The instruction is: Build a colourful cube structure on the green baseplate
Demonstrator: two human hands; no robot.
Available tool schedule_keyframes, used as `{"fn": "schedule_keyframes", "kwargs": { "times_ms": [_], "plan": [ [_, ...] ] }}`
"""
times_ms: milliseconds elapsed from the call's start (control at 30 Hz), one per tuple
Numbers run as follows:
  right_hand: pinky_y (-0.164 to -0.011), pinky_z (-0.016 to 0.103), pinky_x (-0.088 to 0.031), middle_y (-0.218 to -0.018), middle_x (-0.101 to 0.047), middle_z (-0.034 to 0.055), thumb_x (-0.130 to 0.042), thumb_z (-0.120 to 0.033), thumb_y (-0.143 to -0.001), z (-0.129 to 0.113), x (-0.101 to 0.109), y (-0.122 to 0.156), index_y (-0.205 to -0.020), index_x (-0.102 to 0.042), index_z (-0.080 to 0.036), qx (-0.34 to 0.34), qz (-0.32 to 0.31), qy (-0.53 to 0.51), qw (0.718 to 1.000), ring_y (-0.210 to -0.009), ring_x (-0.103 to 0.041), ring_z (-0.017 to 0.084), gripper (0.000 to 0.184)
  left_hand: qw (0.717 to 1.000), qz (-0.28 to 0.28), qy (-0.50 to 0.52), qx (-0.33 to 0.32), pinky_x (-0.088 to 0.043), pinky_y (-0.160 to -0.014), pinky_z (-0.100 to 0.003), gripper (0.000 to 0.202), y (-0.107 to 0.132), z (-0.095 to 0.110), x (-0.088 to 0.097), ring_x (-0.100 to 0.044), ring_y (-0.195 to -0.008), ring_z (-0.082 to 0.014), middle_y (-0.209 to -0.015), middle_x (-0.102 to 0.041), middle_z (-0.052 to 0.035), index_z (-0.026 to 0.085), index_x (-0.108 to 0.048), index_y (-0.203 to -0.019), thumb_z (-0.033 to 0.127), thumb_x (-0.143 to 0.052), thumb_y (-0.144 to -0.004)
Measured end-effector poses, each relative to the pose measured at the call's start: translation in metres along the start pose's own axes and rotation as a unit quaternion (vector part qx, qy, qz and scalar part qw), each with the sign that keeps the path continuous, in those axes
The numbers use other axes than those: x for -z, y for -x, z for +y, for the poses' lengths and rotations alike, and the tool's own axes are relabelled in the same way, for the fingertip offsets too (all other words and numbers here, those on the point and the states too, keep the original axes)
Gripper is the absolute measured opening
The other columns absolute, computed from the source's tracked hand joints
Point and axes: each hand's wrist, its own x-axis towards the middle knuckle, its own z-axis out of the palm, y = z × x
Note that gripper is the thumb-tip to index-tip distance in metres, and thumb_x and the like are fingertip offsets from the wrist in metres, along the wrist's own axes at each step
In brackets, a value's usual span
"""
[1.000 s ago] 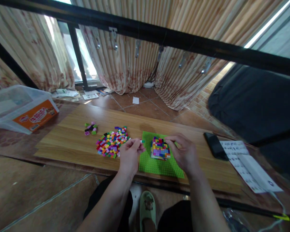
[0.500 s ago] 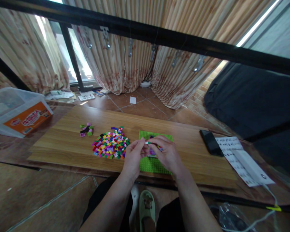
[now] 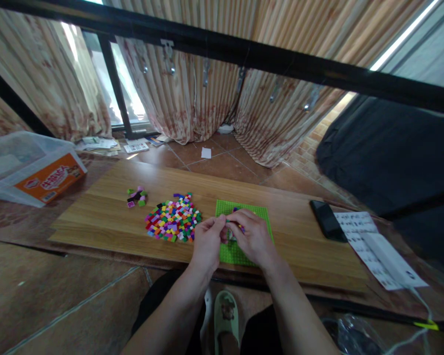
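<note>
My left hand (image 3: 207, 240) and my right hand (image 3: 252, 235) meet over a green baseplate (image 3: 261, 213) on a wooden board (image 3: 107, 217). Both hands have curled fingers pinched together around a small brick (image 3: 228, 221) between them. The multicoloured block built on the baseplate is almost wholly hidden under my right hand; only a bit of purple shows at its top. A heap of small coloured bricks (image 3: 173, 224) lies just left of my left hand.
A few loose pink, green and black bricks (image 3: 136, 195) lie further left on the board. A black phone (image 3: 327, 220) and a printed sheet (image 3: 375, 248) are at the right. A clear plastic box (image 3: 29, 166) stands at the far left. Curtains hang behind.
My right hand has slid left from beside the block to cover it. Both hands have come together over the baseplate, the left bringing a small brick in.
</note>
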Motion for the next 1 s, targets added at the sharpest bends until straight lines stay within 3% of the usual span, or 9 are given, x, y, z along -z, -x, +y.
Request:
{"fn": "schedule_keyframes", "kwargs": {
  "times_ms": [100,200,267,333,600,1000],
  "plan": [
    [-0.071,0.030,-0.049,-0.081,-0.070,0.0040,-0.059,-0.020,-0.090,0.002,0.009,0.001,-0.086,-0.069,-0.021,-0.010,0.037,-0.020,0.999,-0.077,-0.065,0.018,0.011,0.997,0.046,0.042,0.042,-0.033,-0.042,-0.019,0.036,-0.003,0.007,0.005,-0.043,-0.043,-0.0057,-0.049,-0.053,0.0031,0.013,-0.061,-0.055,0.041,-0.083,-0.053],
    [-0.067,0.028,-0.050,-0.080,-0.071,0.0020,-0.063,-0.023,-0.086,0.012,0.023,0.005,-0.086,-0.071,-0.022,-0.062,0.152,-0.049,0.985,-0.072,-0.065,0.016,0.008,0.992,0.101,0.068,0.023,-0.036,-0.043,-0.018,0.036,-0.005,0.015,0.012,-0.044,-0.045,-0.0052,-0.053,-0.055,0.0033,0.013,-0.064,-0.060,0.039,-0.085,-0.049],
    [-0.068,0.028,-0.051,-0.081,-0.072,0.0021,-0.065,-0.026,-0.084,0.022,0.028,0.006,-0.087,-0.071,-0.022,-0.102,0.235,-0.085,0.963,-0.074,-0.066,0.016,0.008,0.996,0.065,0.057,0.026,-0.039,-0.044,-0.019,0.035,-0.005,0.016,0.012,-0.047,-0.048,-0.0061,-0.056,-0.056,0.0028,0.012,-0.066,-0.063,0.039,-0.085,-0.050],
    [-0.069,0.029,-0.052,-0.081,-0.072,0.0024,-0.066,-0.028,-0.082,0.030,0.027,0.006,-0.086,-0.072,-0.021,-0.138,0.264,-0.117,0.947,-0.074,-0.066,0.016,0.010,0.998,0.028,0.047,0.040,-0.041,-0.046,-0.019,0.033,-0.003,0.015,0.010,-0.049,-0.051,-0.0067,-0.058,-0.057,0.0021,0.012,-0.067,-0.066,0.037,-0.084,-0.053],
    [-0.064,0.029,-0.052,-0.074,-0.073,0.0033,-0.063,-0.030,-0.076,0.042,0.015,0.001,-0.084,-0.072,-0.018,-0.236,0.214,-0.131,0.939,-0.066,-0.066,0.017,0.017,0.997,0.029,0.013,0.073,-0.040,-0.047,-0.018,0.030,-0.005,0.008,0.008,-0.049,-0.051,-0.0055,-0.061,-0.058,0.0021,0.011,-0.068,-0.070,0.035,-0.081,-0.056],
    [-0.068,0.030,-0.054,-0.079,-0.074,0.0041,-0.054,-0.032,-0.083,0.046,0.010,0.004,-0.092,-0.066,-0.020,-0.240,0.162,-0.129,0.949,-0.071,-0.069,0.019,0.019,0.996,0.026,-0.010,0.088,-0.038,-0.046,-0.018,0.026,-0.004,0.006,0.008,-0.049,-0.049,-0.0050,-0.061,-0.059,0.0019,0.012,-0.069,-0.069,0.032,-0.078,-0.056]
  ]
}}
